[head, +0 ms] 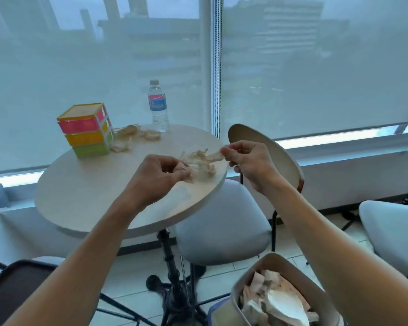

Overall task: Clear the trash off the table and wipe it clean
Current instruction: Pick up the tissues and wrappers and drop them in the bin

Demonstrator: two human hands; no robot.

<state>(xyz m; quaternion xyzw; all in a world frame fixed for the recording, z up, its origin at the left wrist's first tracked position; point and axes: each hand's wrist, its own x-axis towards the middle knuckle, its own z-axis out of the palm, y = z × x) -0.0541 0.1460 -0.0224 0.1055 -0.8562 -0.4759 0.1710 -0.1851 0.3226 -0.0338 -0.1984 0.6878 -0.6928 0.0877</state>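
A round pale table [85,196] carries crumpled paper scraps. One heap of scraps [201,162] lies near its right edge. My left hand [160,175] pinches a scrap at the heap's left side. My right hand [247,161] pinches another scrap [213,157] at the heap's right, just above the table edge. More scraps [137,135] lie at the back beside a stacked box.
A pink, yellow and green drawer box [86,130] and a water bottle [158,107] stand at the table's back. A beige bin [276,295] holding crumpled paper sits at lower right. Chairs [224,222] surround the table, and a dark tray [12,290] is at lower left.
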